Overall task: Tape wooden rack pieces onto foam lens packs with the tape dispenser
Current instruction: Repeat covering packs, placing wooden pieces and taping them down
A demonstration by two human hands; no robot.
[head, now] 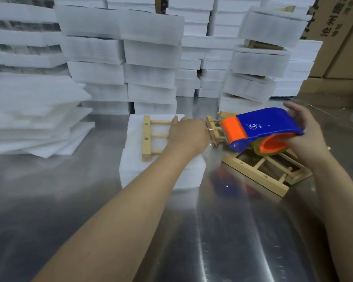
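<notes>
A white foam lens pack (143, 171) lies on the steel table at the middle. A ladder-like wooden rack piece (147, 137) rests flat on top of it. My left hand (186, 135) lies over the rack's right side, fingers stretched forward and pressing it down. My right hand (306, 135) grips a blue and orange tape dispenser (261, 127), held just right of the pack above the table, its orange toothed end pointing toward my left hand. A thin strand of tape seems to run from the dispenser to the left hand.
Loose wooden rack pieces (259, 171) lie on the steel table (232, 231) under and behind the dispenser. Stacks of foam packs (151, 58) wall off the back. Loose foam sheets (39, 119) are piled at the left. Cardboard boxes (338, 47) stand at the far right.
</notes>
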